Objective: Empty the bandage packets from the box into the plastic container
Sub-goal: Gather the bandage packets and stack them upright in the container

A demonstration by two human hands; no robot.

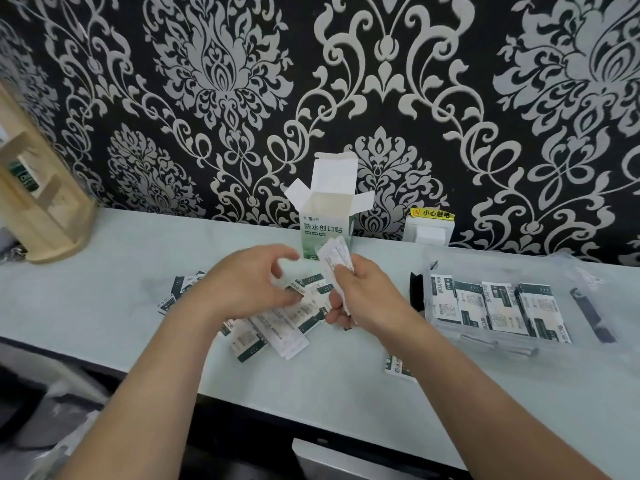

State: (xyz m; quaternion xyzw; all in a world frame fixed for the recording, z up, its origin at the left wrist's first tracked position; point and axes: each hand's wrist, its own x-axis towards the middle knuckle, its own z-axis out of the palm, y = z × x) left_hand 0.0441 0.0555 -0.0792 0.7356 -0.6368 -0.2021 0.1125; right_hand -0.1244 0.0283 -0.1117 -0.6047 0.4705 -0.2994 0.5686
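Note:
A white and green bandage box stands upright with its top flaps open, near the wall at the middle of the pale counter. In front of it lie several loose bandage packets in a heap. My right hand is closed on a small stack of packets held upright. My left hand hovers over the heap with its fingers curled and apart, holding nothing that I can see. A clear plastic container at the right holds a row of several packets. One single packet lies near the counter's front edge.
A round wooden rack stands at the far left of the counter. A white wall socket with a yellow warning label sits behind the container. The container's clear lid with a dark clip lies at the far right. The counter's front edge runs below my forearms.

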